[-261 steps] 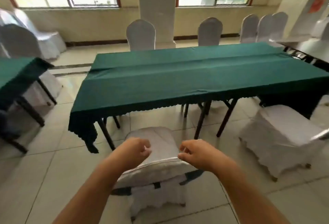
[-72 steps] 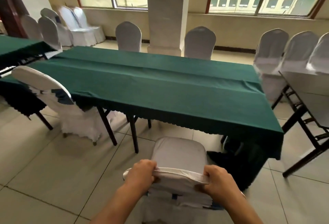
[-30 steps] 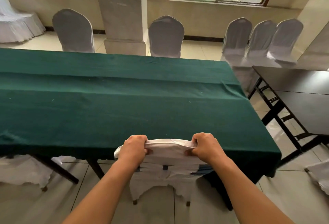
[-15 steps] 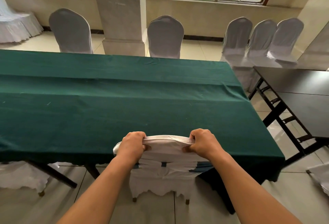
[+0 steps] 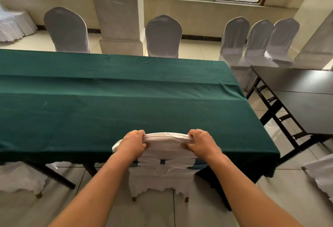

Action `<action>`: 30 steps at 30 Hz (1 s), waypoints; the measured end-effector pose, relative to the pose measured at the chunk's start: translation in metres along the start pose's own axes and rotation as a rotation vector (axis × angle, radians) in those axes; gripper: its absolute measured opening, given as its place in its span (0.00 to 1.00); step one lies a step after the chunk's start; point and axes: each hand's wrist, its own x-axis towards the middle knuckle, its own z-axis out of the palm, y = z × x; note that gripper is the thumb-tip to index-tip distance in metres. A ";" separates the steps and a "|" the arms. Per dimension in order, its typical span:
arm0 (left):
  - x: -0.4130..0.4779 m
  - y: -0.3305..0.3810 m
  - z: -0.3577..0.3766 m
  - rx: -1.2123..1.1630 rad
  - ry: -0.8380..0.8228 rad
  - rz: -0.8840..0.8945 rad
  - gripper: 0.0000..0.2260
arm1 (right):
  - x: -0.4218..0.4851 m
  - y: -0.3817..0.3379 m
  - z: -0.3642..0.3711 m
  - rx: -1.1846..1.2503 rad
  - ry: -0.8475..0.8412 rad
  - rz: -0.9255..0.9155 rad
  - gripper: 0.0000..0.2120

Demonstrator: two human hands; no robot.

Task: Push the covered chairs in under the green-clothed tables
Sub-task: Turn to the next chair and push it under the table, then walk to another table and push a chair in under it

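A white-covered chair (image 5: 163,170) stands right in front of me at the near edge of the green-clothed table (image 5: 111,104). Its seat is hidden under the cloth; only the backrest and rear legs show. My left hand (image 5: 133,143) grips the left end of the backrest's top rim. My right hand (image 5: 200,143) grips the right end. Both fists are closed on the white cover.
Another covered chair (image 5: 19,178) is tucked under the table at the lower left. Two covered chairs (image 5: 163,36) stand behind the far side, flanking a stone pillar (image 5: 117,12). Three more (image 5: 259,41) line up far right by a bare dark table (image 5: 306,98). A white chair cover (image 5: 320,174) shows at the right edge.
The chair has slid forward until its seat went under the green cloth. My hands kept their grip on the backrest and moved slightly toward the table in the last half second.
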 end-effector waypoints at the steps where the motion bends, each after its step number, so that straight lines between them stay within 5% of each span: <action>1: -0.003 -0.001 0.000 -0.017 -0.004 0.013 0.14 | -0.003 0.000 0.001 -0.009 -0.007 -0.010 0.13; 5: -0.042 -0.005 0.000 -0.051 0.006 0.081 0.26 | -0.033 -0.002 -0.003 -0.048 -0.048 -0.067 0.26; 10: -0.103 -0.008 -0.025 -0.085 -0.074 0.060 0.11 | -0.069 -0.020 -0.025 -0.082 -0.060 -0.154 0.13; 13: -0.155 -0.014 -0.047 -0.121 0.025 0.000 0.09 | -0.091 -0.050 -0.030 -0.100 -0.134 -0.295 0.10; 20: -0.330 -0.074 -0.101 -0.080 0.322 -0.319 0.09 | -0.152 -0.199 0.014 0.008 -0.263 -0.756 0.06; 30: -0.561 -0.225 -0.146 -0.097 0.569 -0.869 0.10 | -0.274 -0.460 0.144 -0.073 -0.532 -1.267 0.13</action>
